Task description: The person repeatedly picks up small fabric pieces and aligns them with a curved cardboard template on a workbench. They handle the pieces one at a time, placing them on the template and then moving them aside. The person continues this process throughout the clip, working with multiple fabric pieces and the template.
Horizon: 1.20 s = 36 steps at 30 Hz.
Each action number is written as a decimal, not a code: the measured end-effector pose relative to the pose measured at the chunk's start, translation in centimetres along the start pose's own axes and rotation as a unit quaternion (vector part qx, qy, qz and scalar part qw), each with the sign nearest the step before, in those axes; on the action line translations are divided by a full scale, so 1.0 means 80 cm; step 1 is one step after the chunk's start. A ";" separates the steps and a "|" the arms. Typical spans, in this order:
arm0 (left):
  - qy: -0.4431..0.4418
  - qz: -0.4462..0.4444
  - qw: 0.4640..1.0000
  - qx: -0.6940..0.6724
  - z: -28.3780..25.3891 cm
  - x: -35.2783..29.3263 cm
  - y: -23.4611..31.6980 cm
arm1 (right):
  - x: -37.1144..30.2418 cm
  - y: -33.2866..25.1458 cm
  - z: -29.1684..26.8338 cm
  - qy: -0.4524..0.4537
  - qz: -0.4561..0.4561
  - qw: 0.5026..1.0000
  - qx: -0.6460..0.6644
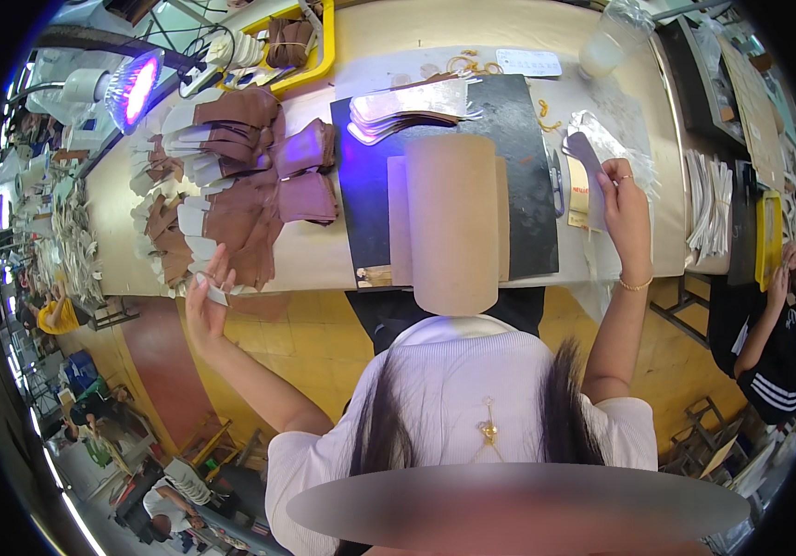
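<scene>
My left hand [209, 301] is at the table's near left edge, fingers apart, beside overlapping brown leather-like pieces [238, 218] with whitish ends. Small white patches show at its fingers; whether they are coverings or a scrap, I cannot tell. On the right, my right hand [626, 199] pinches the lower end of a curved dark grey strip [582, 150]. This strip lies over silvery pieces [613, 139]. Between my hands, a tan rounded block [454, 222] stands at the table edge, over a black board [532, 167].
A stack of silvery-topped pieces [409, 105] lies on the board's far side. Folded brown stacks [307, 199] sit left of it. A lit lamp [134, 91] hangs at upper left near a yellow-rimmed tray [327, 42]. A plastic container [613, 42] stands far right. A co-worker's hands [789, 269] are at right.
</scene>
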<state>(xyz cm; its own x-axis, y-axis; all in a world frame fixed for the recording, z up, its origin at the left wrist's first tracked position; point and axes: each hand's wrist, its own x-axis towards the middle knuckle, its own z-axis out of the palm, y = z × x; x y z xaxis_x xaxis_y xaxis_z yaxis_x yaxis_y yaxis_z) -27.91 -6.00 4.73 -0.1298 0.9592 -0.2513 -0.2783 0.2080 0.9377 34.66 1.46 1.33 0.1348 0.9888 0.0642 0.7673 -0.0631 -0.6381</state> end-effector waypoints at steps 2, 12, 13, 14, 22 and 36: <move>0.011 -0.006 0.999 0.043 0.022 -0.003 0.019 | -0.003 -0.003 -0.004 0.007 -0.007 1.000 0.011; -0.171 -0.058 0.977 -0.116 0.267 -0.018 0.024 | 0.001 -0.054 -0.007 0.062 -0.003 0.988 0.139; -0.174 -0.037 0.981 -0.072 0.288 -0.013 0.010 | -0.001 -0.059 -0.013 0.081 -0.004 0.983 0.162; -0.197 -0.124 0.971 -0.045 0.298 -0.007 0.002 | -0.003 -0.064 -0.020 0.098 -0.007 0.977 0.187; -0.195 -0.263 0.945 0.022 0.312 0.023 -0.058 | -0.027 -0.126 -0.039 -0.133 -0.004 0.933 0.334; -0.201 -0.240 0.948 -0.054 0.302 0.016 -0.074 | 0.006 -0.198 0.024 -0.323 -0.101 0.920 0.196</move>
<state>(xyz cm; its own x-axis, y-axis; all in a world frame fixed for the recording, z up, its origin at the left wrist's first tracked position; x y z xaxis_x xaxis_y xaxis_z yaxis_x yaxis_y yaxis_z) -3.40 -1.35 4.65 0.4037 0.7586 -0.5114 -0.3112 0.6395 0.7030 21.32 3.20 9.98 -0.4846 0.8567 -0.1769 0.4330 0.0592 -0.8994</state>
